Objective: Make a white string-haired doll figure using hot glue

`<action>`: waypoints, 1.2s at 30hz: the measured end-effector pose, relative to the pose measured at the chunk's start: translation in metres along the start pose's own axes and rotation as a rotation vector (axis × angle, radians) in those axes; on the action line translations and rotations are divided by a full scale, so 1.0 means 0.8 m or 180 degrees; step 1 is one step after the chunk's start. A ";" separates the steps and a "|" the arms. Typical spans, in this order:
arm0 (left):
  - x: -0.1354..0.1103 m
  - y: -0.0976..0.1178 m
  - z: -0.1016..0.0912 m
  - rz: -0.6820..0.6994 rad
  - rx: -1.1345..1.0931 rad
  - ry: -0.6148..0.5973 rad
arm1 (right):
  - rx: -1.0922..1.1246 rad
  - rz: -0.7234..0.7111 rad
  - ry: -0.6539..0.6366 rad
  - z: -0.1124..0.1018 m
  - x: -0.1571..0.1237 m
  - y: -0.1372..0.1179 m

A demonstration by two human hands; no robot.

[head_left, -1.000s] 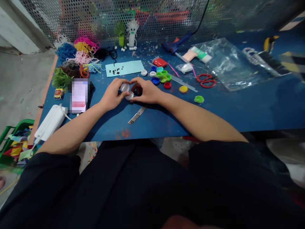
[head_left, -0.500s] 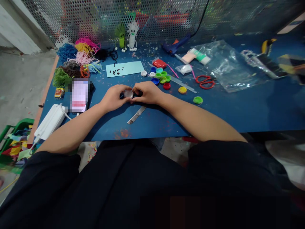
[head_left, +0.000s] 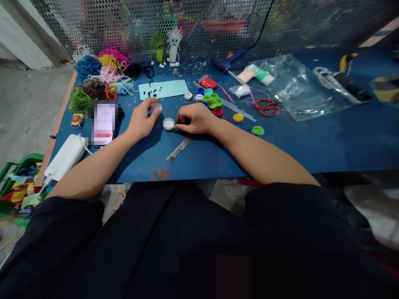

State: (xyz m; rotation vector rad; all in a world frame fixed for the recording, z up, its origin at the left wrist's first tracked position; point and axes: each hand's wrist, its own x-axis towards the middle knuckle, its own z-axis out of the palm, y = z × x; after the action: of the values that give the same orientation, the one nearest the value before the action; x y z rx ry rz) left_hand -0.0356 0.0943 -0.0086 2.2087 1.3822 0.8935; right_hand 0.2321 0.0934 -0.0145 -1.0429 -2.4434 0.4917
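My left hand [head_left: 144, 118] pinches a small clear round lid [head_left: 156, 107] between thumb and fingers, just above the blue table. To its right, a small round tub [head_left: 168, 124] with white stuff inside sits uncovered. The thumb and curled fingers of my right hand [head_left: 193, 118] are at the tub's right rim, gripping it. A flat metal blade-like tool [head_left: 178, 150] lies on the table in front of my hands. Behind them is a light blue card [head_left: 171, 88] with several tiny black beads [head_left: 152, 93].
Coloured caps [head_left: 213, 104], red scissors [head_left: 267, 108], a glue gun [head_left: 230, 60] and a plastic bag [head_left: 296, 91] lie to the right. Yarn bundles [head_left: 109, 74], a phone [head_left: 104, 122] and a white power strip [head_left: 66, 157] are left. Two small yarn-haired figures [head_left: 173, 47] stand behind.
The clear lid has come off the tub. My left hand has moved left and away with it, while my right hand stays at the tub.
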 end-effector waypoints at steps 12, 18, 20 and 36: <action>-0.002 0.008 -0.002 0.0175 0.0497 -0.0278 | -0.0311 0.1073 0.0671 -0.105 -0.027 0.048; -0.007 0.012 0.002 0.0765 0.0067 -0.0646 | -0.0475 0.1287 -0.0484 -0.106 -0.026 0.059; -0.009 0.014 0.005 0.0765 -0.0002 -0.0774 | -0.0566 0.1361 -0.0591 -0.106 -0.024 0.052; -0.008 0.012 0.010 0.0578 -0.0396 -0.0694 | -0.1332 -0.0629 0.0046 0.001 0.003 -0.040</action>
State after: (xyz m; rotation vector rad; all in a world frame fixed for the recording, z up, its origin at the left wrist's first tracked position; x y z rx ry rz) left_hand -0.0256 0.0846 -0.0102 2.2838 1.0132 0.7490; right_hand 0.2114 0.0742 0.0005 -0.9347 -2.6634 -0.0978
